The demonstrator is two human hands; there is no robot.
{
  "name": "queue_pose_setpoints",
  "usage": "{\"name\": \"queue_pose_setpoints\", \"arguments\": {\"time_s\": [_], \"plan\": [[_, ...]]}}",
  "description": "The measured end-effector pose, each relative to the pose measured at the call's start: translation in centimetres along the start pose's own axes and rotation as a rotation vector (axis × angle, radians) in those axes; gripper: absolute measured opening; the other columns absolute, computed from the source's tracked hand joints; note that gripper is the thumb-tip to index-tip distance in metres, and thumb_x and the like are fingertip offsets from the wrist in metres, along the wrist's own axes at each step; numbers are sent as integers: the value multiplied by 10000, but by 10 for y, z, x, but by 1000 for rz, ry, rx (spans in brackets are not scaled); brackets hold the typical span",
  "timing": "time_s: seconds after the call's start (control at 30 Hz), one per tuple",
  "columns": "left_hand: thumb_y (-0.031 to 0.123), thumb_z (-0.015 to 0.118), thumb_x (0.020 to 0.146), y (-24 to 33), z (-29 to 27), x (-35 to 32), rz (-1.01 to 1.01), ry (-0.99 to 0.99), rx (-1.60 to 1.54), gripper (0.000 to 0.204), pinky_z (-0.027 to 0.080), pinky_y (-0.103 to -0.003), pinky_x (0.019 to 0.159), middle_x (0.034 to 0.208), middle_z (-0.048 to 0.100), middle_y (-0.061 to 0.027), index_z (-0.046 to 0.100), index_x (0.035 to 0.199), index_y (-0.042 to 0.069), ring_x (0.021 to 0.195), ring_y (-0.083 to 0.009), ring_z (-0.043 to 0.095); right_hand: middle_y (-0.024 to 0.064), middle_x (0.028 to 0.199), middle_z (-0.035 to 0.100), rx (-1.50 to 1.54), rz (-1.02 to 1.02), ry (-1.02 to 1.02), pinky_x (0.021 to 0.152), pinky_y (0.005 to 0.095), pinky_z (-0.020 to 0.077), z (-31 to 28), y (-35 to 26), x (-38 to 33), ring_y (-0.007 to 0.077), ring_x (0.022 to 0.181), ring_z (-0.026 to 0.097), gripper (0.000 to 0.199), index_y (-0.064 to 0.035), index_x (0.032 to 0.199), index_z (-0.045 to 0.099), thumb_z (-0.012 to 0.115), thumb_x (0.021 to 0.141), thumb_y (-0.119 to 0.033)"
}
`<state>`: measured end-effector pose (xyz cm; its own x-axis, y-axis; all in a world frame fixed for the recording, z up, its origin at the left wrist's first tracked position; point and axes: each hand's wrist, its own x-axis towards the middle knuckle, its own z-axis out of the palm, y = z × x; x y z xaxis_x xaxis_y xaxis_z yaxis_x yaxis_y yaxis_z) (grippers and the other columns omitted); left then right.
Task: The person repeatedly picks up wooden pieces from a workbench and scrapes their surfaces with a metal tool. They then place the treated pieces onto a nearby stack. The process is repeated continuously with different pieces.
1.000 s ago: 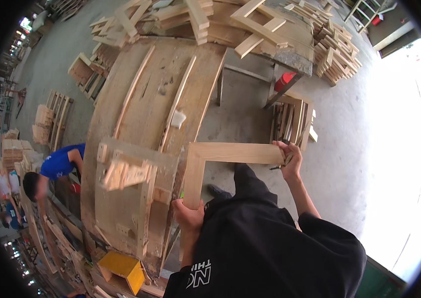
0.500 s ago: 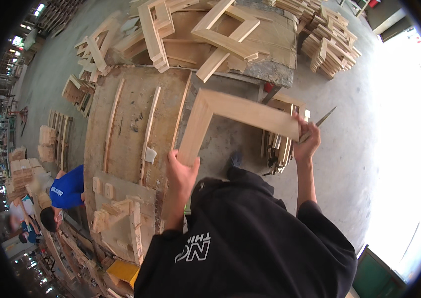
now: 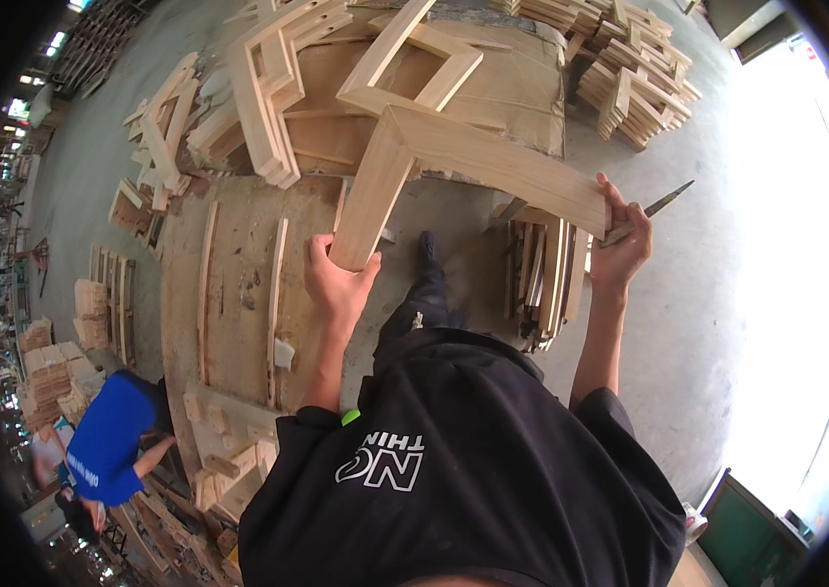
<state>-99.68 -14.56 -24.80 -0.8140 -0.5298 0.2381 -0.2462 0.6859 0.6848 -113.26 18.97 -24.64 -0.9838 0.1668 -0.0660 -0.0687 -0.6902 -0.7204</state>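
I hold an L-shaped wooden frame piece [image 3: 492, 161] up in front of me, its mitred corner pointing away at the far left. My left hand [image 3: 338, 284] is closed on the end of its shorter arm. The end of the longer arm rests in my right hand [image 3: 623, 245], fingers closed round it. A thin, dark, pointed tool [image 3: 671, 198], like a file, also sticks out to the right from my right hand; its other end is mostly hidden by the fingers.
Ahead, a paper-covered table [image 3: 522, 88] carries several wooden frame pieces [image 3: 268, 108]. A worn workbench [image 3: 238, 284] with strips stands at left. Stacked frames [image 3: 634, 78] lie far right; another stack [image 3: 543, 274] stands near my right arm. A person in blue [image 3: 111, 435] bends at lower left.
The frame piece and both hands have moved farther away from my body, toward the table. One leg has stepped ahead. The person in blue has shifted lower in view.
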Motion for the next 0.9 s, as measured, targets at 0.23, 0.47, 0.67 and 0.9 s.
{"name": "queue_pose_setpoints", "arguments": {"time_s": [0.23, 0.47, 0.67, 0.9], "plan": [[165, 850, 566, -20, 45, 92, -118, -128, -231, 513, 486, -396, 761, 901, 607, -152, 547, 945, -1, 847, -291, 608, 281, 1159, 616, -118, -59, -71, 1057, 431, 364, 59, -5, 79, 345, 1162, 554, 275, -121, 735, 460, 400, 919, -317], [253, 856, 594, -25, 102, 186, -494, -999, -833, 564, 501, -320, 711, 908, 658, -117, 643, 1011, -61, 820, -209, 640, 221, 1286, 548, -284, -388, 104, 1088, 498, 300, 146, 24, 201, 324, 1231, 487, 666, -34, 1025, 553, 279, 950, -636], [258, 805, 705, -5, 140, 238, -559, -1327, -1026, 486, 519, -299, 685, 908, 670, -147, 631, 1009, -79, 721, -217, 662, 100, 886, 559, -1476, -578, -494, 638, 367, 480, 225, 151, 254, 230, 725, 551, 661, 25, 1027, 470, 866, 651, -348], [290, 855, 618, -12, 181, 276, -174, -946, -447, 713, 498, -343, 825, 991, 633, -212, 530, 1132, -81, 891, -304, 637, 206, 764, 579, -1599, -351, -514, 631, 429, 476, 227, 239, 329, 359, 689, 586, 644, 5, 970, 421, 871, 642, -318]]}}
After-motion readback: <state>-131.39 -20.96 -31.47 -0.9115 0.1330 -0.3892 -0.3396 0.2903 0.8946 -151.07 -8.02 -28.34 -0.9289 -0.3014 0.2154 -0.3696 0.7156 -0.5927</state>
